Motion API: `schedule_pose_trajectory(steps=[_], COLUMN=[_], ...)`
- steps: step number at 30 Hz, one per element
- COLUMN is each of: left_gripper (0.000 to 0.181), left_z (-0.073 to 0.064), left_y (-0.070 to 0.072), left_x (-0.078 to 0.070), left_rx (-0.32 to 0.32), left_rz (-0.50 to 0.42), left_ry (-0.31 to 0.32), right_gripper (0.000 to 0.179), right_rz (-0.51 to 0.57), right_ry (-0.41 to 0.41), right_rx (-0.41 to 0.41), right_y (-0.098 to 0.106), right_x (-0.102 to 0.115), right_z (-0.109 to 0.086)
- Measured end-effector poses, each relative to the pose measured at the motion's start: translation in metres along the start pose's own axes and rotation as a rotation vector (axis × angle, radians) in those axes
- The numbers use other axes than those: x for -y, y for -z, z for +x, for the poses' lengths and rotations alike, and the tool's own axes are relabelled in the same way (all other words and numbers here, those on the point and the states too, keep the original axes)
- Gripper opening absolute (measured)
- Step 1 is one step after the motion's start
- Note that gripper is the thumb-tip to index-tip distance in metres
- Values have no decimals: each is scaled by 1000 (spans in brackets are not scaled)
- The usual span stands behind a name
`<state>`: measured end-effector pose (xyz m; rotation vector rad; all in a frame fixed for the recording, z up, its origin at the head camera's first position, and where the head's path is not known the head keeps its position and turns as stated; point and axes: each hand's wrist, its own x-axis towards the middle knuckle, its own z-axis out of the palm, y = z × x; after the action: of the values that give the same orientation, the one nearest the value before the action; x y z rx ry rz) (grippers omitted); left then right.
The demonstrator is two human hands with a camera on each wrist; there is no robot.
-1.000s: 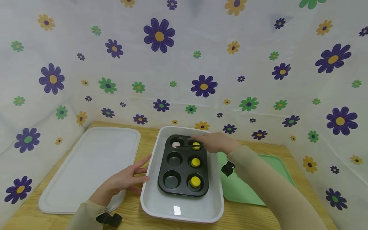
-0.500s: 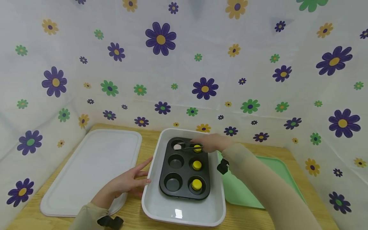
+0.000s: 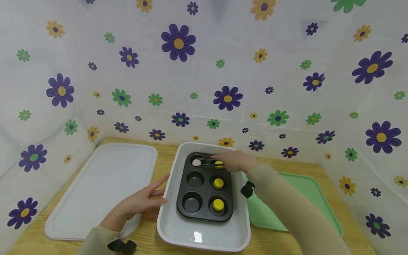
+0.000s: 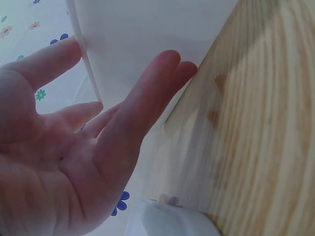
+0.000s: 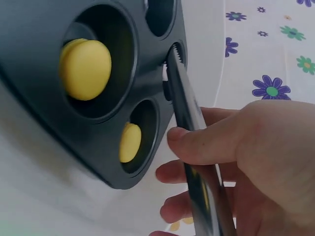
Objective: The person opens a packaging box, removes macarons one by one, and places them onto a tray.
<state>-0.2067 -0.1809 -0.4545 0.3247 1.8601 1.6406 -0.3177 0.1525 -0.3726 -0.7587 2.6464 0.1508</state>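
My right hand (image 3: 235,161) holds metal tongs (image 5: 183,98), thumb along one arm of them. In the head view, the tong tips are down at a pale pink macaron (image 3: 196,162) in the far left cup of a dark muffin tin (image 3: 205,191). Whether both tips touch it cannot be made out. Several yellow macarons (image 3: 218,204) sit in the right-hand column of cups. The tin stands inside a white tub (image 3: 204,245). My left hand (image 3: 140,202) rests its spread fingers against the tub's left wall, also seen from the left wrist.
A white tray (image 3: 105,187) lies left of the tub on the wooden table (image 3: 145,241). To the right is a green tray (image 3: 271,212), partly beneath my right forearm. A flowered cloth (image 3: 143,71) hangs behind and at both sides.
The tong arms stand closer together at the pink macaron than one second ago. My left hand stays at the tub wall. The head view has shifted slightly.
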Motion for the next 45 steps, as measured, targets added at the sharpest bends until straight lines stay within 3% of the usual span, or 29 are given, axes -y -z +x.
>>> schedule_pose_trajectory(steps=[8, 19, 24, 35, 45], left_gripper=[86, 86, 86, 87, 88], left_z=[0, 2, 2, 0, 2], left_y=[-5, -4, -3, -2, -3], left_x=[0, 3, 3, 2, -2], left_rx=[11, 25, 27, 23, 16], left_rz=[2, -1, 0, 4, 25], left_ry=[-4, -5, 0, 17, 24], right_gripper=[62, 65, 68, 70, 70], right_rz=[32, -39, -67, -46, -139], right_ry=[-41, 11, -5, -159, -285], right_rx=[-118, -426, -528, -555, -541], right_y=[-12, -29, -43, -70, -99], right_x=[-9, -20, -30, -57, -89], right_z=[-24, -71, -94, -151, -209])
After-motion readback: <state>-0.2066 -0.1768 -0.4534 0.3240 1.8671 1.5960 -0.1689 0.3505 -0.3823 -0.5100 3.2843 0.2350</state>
